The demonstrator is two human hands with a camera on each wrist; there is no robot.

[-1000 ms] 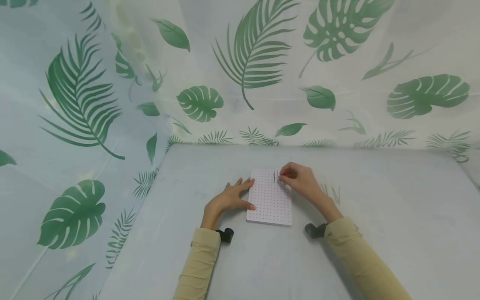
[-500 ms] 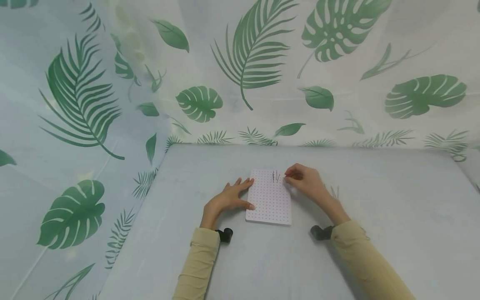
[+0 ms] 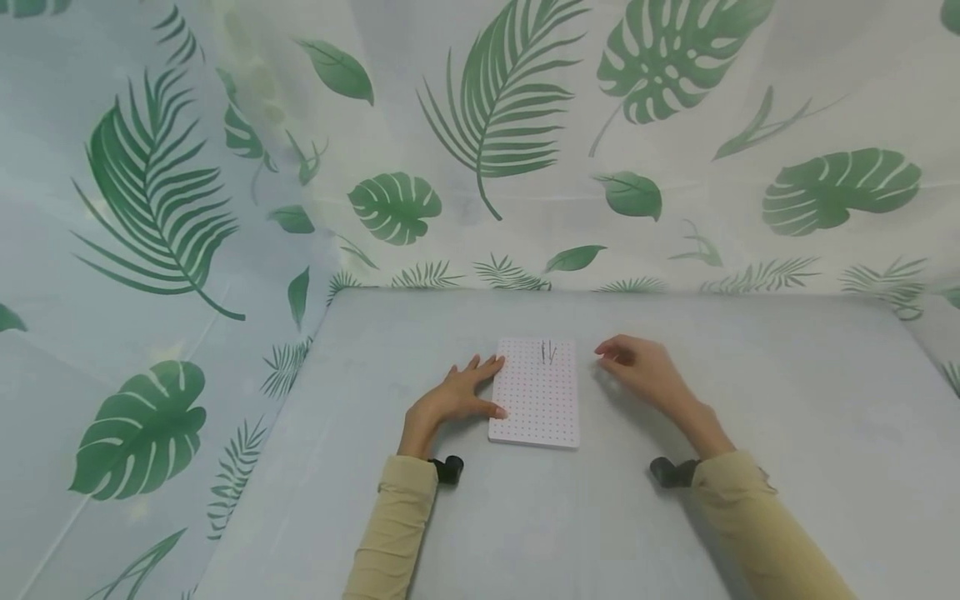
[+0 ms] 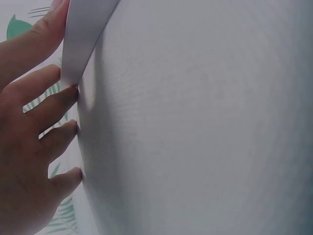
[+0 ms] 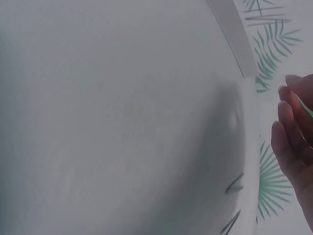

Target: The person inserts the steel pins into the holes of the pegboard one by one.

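Note:
A white board [image 3: 534, 408] with a grid of small dots or holes lies on the grey-white table. Near its far edge stand a few thin dark pins [image 3: 548, 353], also visible as slim lines [image 5: 266, 17] in the right wrist view. My left hand [image 3: 459, 396] rests at the board's left side, fingers spread against the edge and thumb on its near left part. To the right of the board, my right hand [image 3: 641, 367] hovers with loosely bent fingers and nothing visible in them. In the right wrist view, two dark V-shaped pins [image 5: 234, 184] lie on the table.
Leaf-printed white cloth [image 3: 517, 200] hangs behind the table [image 3: 787, 417] and along its left side. A black wrist camera [image 3: 450, 471] sits on the left wrist and another black camera [image 3: 667, 472] on the right.
My right hand has drawn away from the pins, moving right off the board, and its fingertips have parted slightly. The left hand stays on the board.

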